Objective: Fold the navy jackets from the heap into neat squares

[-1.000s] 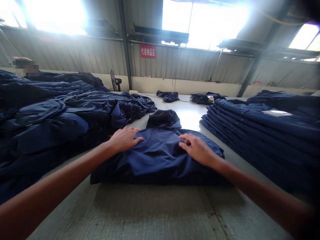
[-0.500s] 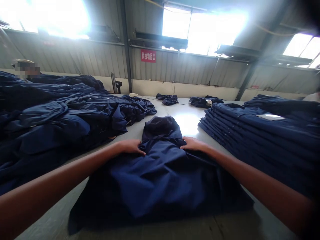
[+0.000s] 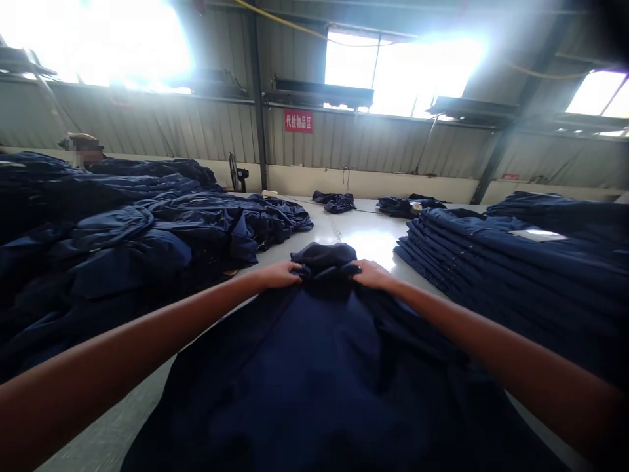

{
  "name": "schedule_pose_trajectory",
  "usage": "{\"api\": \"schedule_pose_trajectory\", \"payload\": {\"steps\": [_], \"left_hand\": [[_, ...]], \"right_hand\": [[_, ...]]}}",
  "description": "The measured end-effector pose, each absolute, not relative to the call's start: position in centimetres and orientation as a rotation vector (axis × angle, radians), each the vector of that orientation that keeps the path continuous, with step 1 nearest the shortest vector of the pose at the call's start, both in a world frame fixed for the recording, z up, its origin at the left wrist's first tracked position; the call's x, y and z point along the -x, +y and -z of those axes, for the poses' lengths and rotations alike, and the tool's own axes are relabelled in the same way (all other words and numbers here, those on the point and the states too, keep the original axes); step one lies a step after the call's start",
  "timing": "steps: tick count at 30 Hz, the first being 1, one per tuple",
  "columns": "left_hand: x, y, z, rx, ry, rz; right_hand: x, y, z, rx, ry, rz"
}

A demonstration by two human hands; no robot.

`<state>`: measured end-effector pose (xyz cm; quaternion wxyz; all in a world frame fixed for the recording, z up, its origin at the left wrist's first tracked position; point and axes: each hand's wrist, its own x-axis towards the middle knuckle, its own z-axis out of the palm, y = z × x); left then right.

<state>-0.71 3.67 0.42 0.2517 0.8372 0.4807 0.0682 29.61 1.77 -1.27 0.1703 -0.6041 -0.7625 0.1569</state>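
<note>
A navy blue hooded garment (image 3: 319,367) lies spread on the grey table (image 3: 122,432) right in front of me. Its hood (image 3: 324,257) is bunched at the far end. My left hand (image 3: 279,275) grips the fabric at the hood's left side, fingers curled. My right hand (image 3: 372,274) grips the fabric at the hood's right side in the same way. Both arms reach forward over the garment.
A loose heap of navy garments (image 3: 147,236) fills the left of the table. A neat stack of folded navy garments (image 3: 515,255) stands at the right. Two small garment piles (image 3: 337,201) lie far back. A person's head (image 3: 83,147) shows behind the left heap.
The garment has come toward me and now fills the lower view. My hands moved from flat on its body up to its hood and closed on the fabric there.
</note>
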Motion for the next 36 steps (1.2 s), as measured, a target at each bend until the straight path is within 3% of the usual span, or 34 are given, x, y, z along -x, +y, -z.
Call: {"api": "schedule_pose_trajectory", "payload": {"steps": [5, 8, 12, 17, 20, 31, 36], "left_hand": [[-0.1, 8.3, -6.0, -2.511, 1.332, -0.763], [-1.5, 10.8, -7.5, -2.567, 1.673, -0.800], [-3.1, 12.7, -3.5, -2.309, 2.102, -0.488], [-2.9, 13.7, 5.5, -2.192, 2.132, -0.284], [-2.3, 14.1, 7.8, -2.195, 2.115, -0.242], [-1.8, 11.4, 6.8, -2.154, 2.127, -0.221], [-1.6, 7.3, 3.1, -2.278, 1.999, -0.338]], "right_hand": [[-30.1, 5.2, -5.2, 1.792, -1.868, 0.027], [-29.5, 8.0, -7.4, 1.824, -1.750, 0.270], [-28.0, 11.4, -3.8, 2.062, -1.788, 0.044], [-27.2, 13.5, 5.7, 2.151, -1.912, -0.170], [-27.3, 13.8, 8.5, 2.099, -2.004, -0.189], [-27.5, 11.6, 7.2, 2.112, -2.107, -0.325], [-27.2, 7.0, 3.4, 1.994, -2.119, -0.190]]}}
